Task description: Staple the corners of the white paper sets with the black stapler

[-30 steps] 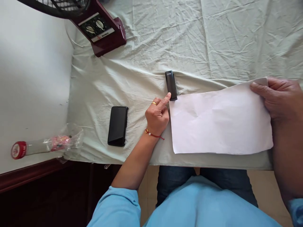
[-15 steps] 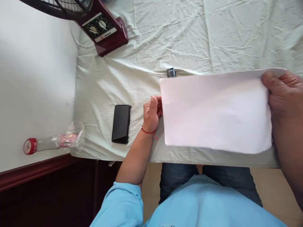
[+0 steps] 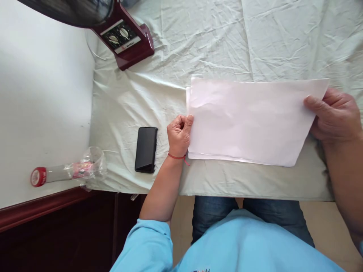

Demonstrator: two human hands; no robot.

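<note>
A white sheet of paper [image 3: 249,121], with a second edge showing along its left and bottom sides, is held above the pale green cloth of the table. My left hand [image 3: 179,134] pinches its left edge, fingers curled. My right hand [image 3: 333,115] grips its right edge, thumb on top. The small black device seen earlier is hidden behind the paper. A black phone [image 3: 146,149] lies face up just left of my left hand.
A maroon fan base with dials [image 3: 124,36] stands at the back left. A clear bottle with a red cap [image 3: 64,172] lies on the white surface at the left. The pale green cloth [image 3: 227,41] is creased; its front edge runs near my lap.
The paper has been lifted and shifted away from me, now covering the black device. My left hand moved from that device to the paper's left edge and closed on it.
</note>
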